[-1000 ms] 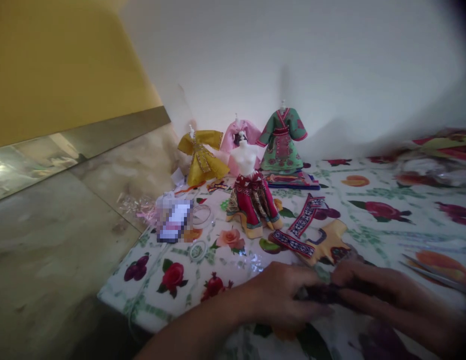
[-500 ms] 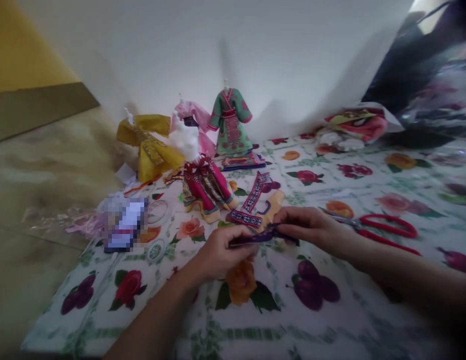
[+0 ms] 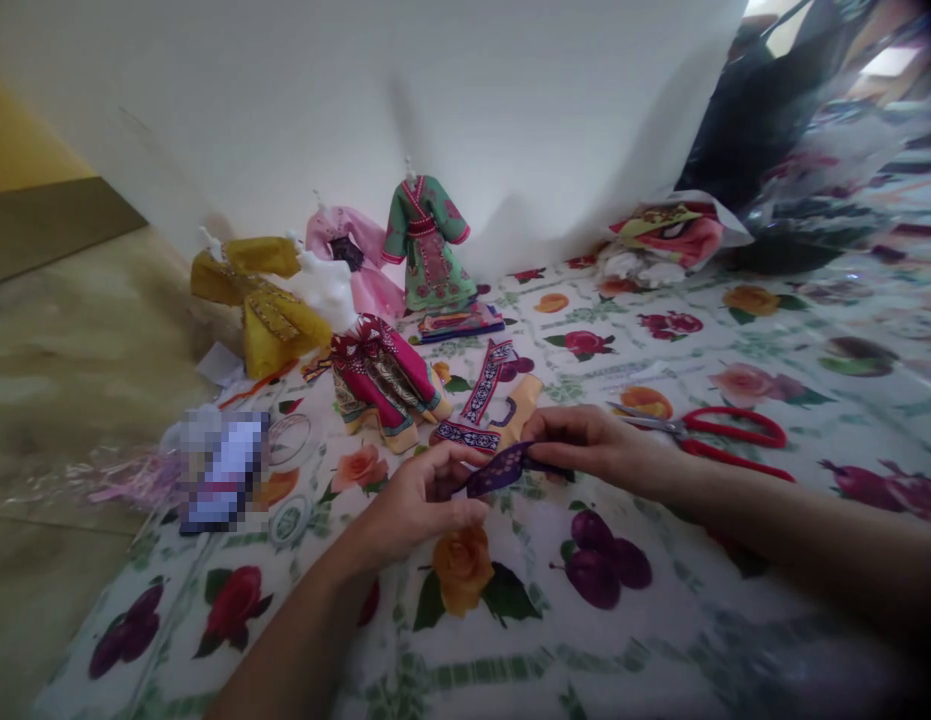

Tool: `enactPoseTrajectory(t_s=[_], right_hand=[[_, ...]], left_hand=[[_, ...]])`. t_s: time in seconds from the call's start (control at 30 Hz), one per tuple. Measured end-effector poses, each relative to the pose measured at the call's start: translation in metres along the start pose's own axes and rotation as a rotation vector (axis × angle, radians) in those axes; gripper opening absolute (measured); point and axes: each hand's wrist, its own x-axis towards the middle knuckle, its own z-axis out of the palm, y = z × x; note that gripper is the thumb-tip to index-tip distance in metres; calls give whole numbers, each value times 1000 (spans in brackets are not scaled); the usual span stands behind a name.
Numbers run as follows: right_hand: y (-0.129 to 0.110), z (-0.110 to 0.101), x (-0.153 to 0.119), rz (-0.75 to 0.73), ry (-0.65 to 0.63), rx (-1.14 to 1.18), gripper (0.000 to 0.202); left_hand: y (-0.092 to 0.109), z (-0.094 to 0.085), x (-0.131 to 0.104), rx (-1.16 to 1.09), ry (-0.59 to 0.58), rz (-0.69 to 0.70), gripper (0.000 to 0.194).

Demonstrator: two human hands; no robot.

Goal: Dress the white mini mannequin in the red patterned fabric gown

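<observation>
A dark purple patterned strip of fabric (image 3: pixel 501 472) stretches between my hands, low over the flowered tablecloth. My right hand (image 3: pixel 596 445) pinches its right part between thumb and fingertips. At the strip's left end, my left hand (image 3: pixel 416 502) has its thumb stretched out, apart from the curled fingers; the strip's end lies against those fingers. Just beyond my hands lie a patterned ribbon trim (image 3: pixel 486 385), bent at a corner, and a yellow-orange cut piece (image 3: pixel 523 400) with a dark-edged notch. Red-handled scissors (image 3: pixel 724 428) rest beyond my right forearm, blades pointing left.
Small dress forms wear a green robe (image 3: pixel 429 240), a yellow garment (image 3: pixel 274 310), a pink garment (image 3: pixel 364 245) and a magenta skirt (image 3: pixel 390 375). Folded fabric (image 3: pixel 461 322) lies below the green robe. A blurred-out object (image 3: pixel 229 470) and clear tape roll (image 3: pixel 291 520) are left. Bagged cloth (image 3: pixel 671 240) sits back right.
The camera view has turned slightly right, so everything sits further left. My left thumb has come away from the fabric strip, and more of the strip's face shows. My right hand keeps its pinch.
</observation>
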Motion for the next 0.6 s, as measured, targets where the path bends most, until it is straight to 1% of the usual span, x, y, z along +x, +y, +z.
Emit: enactPoseTrajectory(t_s=[0.1, 0.2, 0.33, 0.43, 0.5, 0.6], right_hand=[[2, 0, 1, -1, -4, -35, 31], [3, 1, 2, -6, -6, -64, 29], [3, 0, 2, 10, -6, -81, 24], [2, -3, 2, 2, 33, -176, 19], [1, -5, 2, -13, 64, -251, 16], [1, -8, 2, -35, 97, -336, 16]], left_hand=[[0, -1, 2, -29, 5, 18, 40], [-2, -2, 5, -7, 61, 38, 32], [-6, -5, 7, 109, 139, 28, 27], [-10, -8, 9, 250, 210, 27, 22], [-13, -10, 10, 320, 232, 8, 19], [-16, -12, 11, 357, 238, -33, 16]])
